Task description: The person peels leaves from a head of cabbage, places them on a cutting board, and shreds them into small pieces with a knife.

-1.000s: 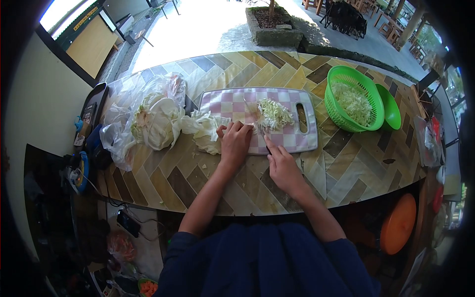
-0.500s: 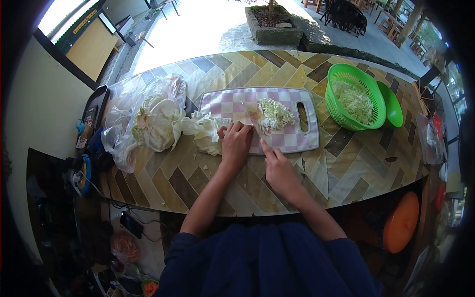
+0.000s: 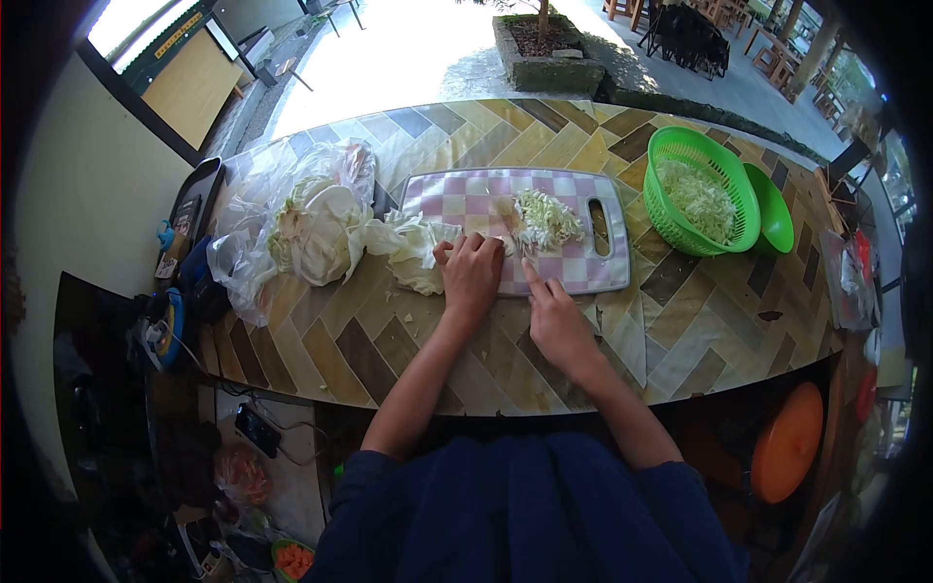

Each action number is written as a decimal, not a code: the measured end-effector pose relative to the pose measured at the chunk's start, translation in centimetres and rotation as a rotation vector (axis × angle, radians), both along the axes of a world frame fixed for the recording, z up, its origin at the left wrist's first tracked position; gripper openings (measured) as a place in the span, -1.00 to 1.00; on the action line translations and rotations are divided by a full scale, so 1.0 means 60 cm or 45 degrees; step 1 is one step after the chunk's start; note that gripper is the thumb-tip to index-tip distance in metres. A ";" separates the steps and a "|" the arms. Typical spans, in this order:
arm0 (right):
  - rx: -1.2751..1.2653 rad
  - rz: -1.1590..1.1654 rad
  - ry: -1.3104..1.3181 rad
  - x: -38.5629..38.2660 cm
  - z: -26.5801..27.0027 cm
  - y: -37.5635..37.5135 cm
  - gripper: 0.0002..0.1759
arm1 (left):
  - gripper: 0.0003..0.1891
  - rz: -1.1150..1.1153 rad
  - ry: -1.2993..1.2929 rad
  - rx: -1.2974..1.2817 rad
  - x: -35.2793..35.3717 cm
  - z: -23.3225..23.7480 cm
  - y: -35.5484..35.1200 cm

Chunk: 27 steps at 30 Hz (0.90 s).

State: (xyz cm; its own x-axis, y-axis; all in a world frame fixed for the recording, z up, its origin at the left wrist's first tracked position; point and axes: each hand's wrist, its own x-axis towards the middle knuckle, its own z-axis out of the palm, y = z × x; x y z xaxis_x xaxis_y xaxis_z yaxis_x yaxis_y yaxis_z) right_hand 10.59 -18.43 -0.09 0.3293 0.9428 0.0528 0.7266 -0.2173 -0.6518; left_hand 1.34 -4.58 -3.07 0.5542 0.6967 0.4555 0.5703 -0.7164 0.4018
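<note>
A pink-and-white checked cutting board [image 3: 457, 194] lies on the table in front of me. My left hand [image 3: 472, 277] has its fingers bent and pressed down on cabbage leaves [image 3: 413, 243], which spread past the board's left edge. Closed around a knife [image 3: 514, 229], my right hand [image 3: 558, 325] stretches its index finger along the top of it. The blade stands just right of my left fingertips, and the handle is hidden in my grip. Shredded cabbage [image 3: 547, 219] sits in a small pile right of the blade.
A larger piece of cabbage [image 3: 321, 233] rests on a clear plastic bag [image 3: 238, 267] at left. On the right, a green basket [image 3: 671, 219] holds more shreds, beside a green bowl [image 3: 773, 209]. Below the table are an orange lid-like disc [image 3: 787, 442] and a phone [image 3: 258, 429].
The view has shifted slightly, so the table's things appear a little further right. The knife blade looks more upright and edge-on beside my left fingers. Both hands keep their hold.
</note>
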 end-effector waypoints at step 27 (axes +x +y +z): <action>-0.026 -0.042 -0.110 -0.019 -0.012 -0.002 -0.36 | -0.85 -0.108 -0.052 -0.020 -0.017 0.012 0.001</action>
